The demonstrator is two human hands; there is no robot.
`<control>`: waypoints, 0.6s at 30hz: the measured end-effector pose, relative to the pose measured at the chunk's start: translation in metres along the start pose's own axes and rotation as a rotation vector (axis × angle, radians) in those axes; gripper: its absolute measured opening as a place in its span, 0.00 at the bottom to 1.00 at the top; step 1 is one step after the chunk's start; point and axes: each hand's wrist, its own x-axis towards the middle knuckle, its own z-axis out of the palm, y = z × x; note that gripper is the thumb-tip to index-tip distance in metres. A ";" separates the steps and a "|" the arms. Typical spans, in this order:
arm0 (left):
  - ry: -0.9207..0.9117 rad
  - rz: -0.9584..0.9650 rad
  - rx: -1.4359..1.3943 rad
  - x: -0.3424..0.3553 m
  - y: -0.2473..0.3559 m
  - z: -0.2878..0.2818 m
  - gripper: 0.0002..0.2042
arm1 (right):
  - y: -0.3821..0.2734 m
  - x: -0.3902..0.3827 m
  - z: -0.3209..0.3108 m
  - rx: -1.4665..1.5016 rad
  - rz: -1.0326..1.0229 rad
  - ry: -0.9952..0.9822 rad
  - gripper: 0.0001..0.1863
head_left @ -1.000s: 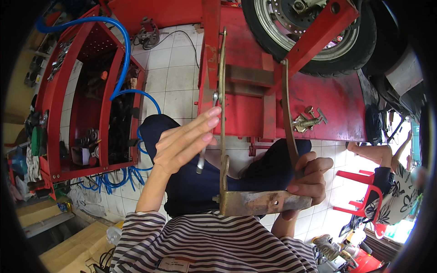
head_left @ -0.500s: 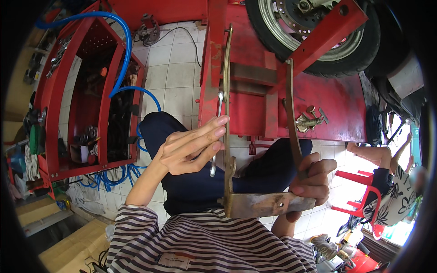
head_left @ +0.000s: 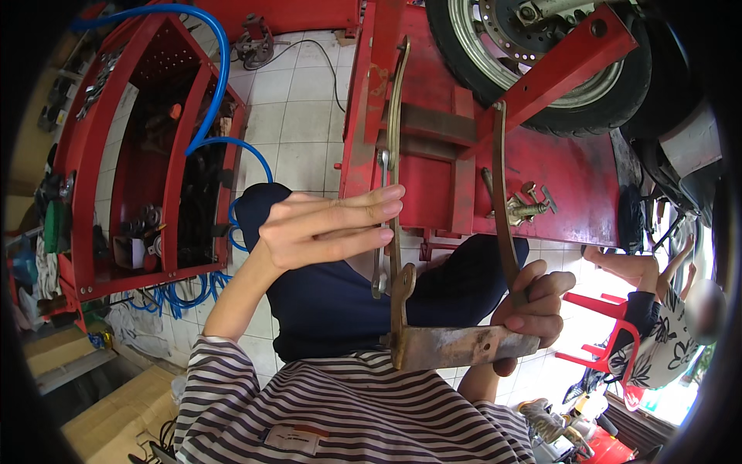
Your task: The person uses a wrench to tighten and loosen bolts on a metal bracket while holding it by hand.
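Note:
My left hand has its fingers fairly straight across a slim silver wrench, which it grips against the left arm of a U-shaped metal bracket. The wrench stands nearly upright, its upper end beside that arm; whether it sits on a bolt I cannot tell. My right hand is closed around the bracket's right near corner, fingers wrapped over the metal. Both long bracket arms reach up to the red metal stand.
A motorbike wheel stands on the red lift table, with a brass-coloured metal part on it. On the left are a red tool cart and a blue hose. A person sits by red chairs at right.
My left hand and the wrench have moved slightly right and up, and the wrench stands more upright beside the bracket arm. My right hand keeps its hold. The view has shifted a little.

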 end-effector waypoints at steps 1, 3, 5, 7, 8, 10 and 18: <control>0.027 -0.016 -0.029 0.004 0.000 0.000 0.11 | 0.001 0.000 0.000 0.002 -0.006 -0.001 0.32; 0.083 -0.041 -0.042 0.006 -0.003 -0.001 0.11 | 0.002 0.000 0.000 0.008 -0.017 -0.004 0.33; 0.143 -0.062 -0.067 0.011 -0.008 0.000 0.10 | 0.003 -0.002 -0.001 0.008 -0.026 -0.006 0.33; 0.151 -0.097 -0.029 0.019 -0.005 -0.002 0.09 | 0.005 -0.003 -0.006 -0.003 -0.031 -0.054 0.34; 0.154 -0.115 -0.009 0.022 -0.004 -0.003 0.08 | 0.005 -0.003 -0.008 -0.008 -0.033 -0.078 0.34; 0.247 -0.271 -0.106 0.027 -0.003 0.000 0.07 | 0.005 -0.004 -0.008 -0.010 -0.028 -0.078 0.34; 0.277 -0.638 -0.173 0.058 0.000 -0.003 0.05 | 0.005 -0.003 -0.011 -0.016 -0.036 -0.100 0.34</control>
